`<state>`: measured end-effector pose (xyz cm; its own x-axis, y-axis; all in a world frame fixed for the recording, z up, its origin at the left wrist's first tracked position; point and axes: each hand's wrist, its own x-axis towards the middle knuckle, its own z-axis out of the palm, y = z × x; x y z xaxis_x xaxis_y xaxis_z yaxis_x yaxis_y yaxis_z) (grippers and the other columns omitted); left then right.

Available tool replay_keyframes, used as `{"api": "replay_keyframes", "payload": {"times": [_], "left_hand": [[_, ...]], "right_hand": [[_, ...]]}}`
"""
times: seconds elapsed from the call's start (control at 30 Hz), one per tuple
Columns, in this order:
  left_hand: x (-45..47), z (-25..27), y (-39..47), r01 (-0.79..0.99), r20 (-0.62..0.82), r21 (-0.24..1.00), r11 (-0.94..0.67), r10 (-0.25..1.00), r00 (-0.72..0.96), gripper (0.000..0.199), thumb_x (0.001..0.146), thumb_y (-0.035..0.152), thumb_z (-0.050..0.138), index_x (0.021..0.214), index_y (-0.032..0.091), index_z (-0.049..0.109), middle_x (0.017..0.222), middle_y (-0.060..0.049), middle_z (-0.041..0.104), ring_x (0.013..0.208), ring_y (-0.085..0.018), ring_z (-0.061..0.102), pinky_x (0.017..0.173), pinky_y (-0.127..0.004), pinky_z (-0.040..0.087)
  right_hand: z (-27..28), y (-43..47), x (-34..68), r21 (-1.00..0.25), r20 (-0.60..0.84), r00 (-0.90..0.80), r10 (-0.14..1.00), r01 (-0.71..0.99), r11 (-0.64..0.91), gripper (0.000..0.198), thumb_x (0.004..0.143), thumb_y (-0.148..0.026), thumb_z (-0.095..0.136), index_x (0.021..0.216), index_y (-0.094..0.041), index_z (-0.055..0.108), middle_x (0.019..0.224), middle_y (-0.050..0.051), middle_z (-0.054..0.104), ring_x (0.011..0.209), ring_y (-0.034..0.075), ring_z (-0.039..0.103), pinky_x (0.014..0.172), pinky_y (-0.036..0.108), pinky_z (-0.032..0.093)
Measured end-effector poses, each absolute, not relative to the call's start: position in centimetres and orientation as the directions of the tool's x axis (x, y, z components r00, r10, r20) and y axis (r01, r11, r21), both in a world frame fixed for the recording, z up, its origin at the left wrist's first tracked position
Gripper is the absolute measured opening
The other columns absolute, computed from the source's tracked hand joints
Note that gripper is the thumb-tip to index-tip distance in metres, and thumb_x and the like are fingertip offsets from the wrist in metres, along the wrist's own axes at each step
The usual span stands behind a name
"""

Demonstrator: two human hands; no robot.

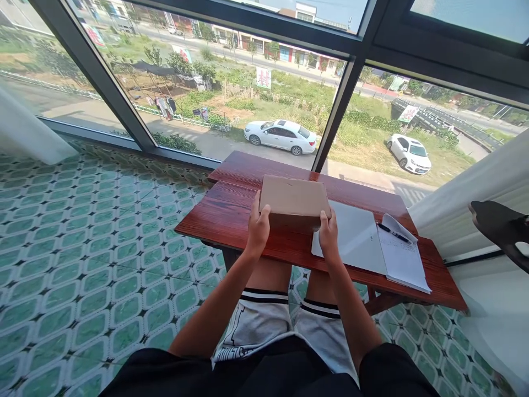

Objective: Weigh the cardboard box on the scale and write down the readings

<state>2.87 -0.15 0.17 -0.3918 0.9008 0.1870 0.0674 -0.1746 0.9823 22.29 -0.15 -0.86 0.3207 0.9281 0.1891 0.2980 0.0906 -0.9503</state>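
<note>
Between my two hands is a brown cardboard box (294,197), its flat top facing up and its near side in shadow. My left hand (259,225) grips the box's left end, thumb on the near corner. On the opposite end, my right hand (328,229) holds it the same way, the fingers mostly hidden behind the cardboard. The box is over the dark red wooden table (223,207); whether its underside touches the wood I cannot tell. Just right of my right hand lies a flat silver panel, like a closed laptop (359,237).
Right of the silver panel are papers (403,262) with a black pen (393,232) on top. Large windows (355,99) rise directly behind the table. A white curtain (491,187) and a dark curved object (500,226) are at the right. Green patterned tiles (111,248) cover the floor.
</note>
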Motion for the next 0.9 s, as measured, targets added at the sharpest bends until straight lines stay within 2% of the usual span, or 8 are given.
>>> {"api": "replay_keyframes", "payload": {"times": [0.43, 0.9], "left_hand": [[0.8, -1.3, -0.3, 0.081, 0.168, 0.986, -0.148, 0.887, -0.431, 0.056, 0.089, 0.030, 0.047, 0.145, 0.024, 0.048, 0.157, -0.003, 0.042, 0.147, -0.021, 0.037, 0.124, -0.036, 0.024], [0.5, -1.4, -0.5, 0.092, 0.164, 0.986, -0.137, 0.874, -0.458, 0.057, 0.087, 0.027, 0.047, 0.143, 0.024, 0.050, 0.153, -0.002, 0.048, 0.148, -0.021, 0.034, 0.125, -0.036, 0.024]], "right_hand": [[-1.7, -0.2, 20.5, -0.943, 0.171, 0.248, 0.953, 0.321, 0.086, 0.070, 0.090, -0.062, 0.048, 0.144, -0.018, 0.045, 0.142, 0.012, 0.053, 0.130, 0.025, 0.050, 0.112, 0.042, 0.037], [-2.2, -0.3, 20.0, -0.933, 0.156, 0.239, 0.958, 0.356, 0.063, 0.072, 0.089, -0.062, 0.049, 0.146, -0.017, 0.043, 0.144, 0.011, 0.052, 0.132, 0.025, 0.049, 0.114, 0.041, 0.036]]}}
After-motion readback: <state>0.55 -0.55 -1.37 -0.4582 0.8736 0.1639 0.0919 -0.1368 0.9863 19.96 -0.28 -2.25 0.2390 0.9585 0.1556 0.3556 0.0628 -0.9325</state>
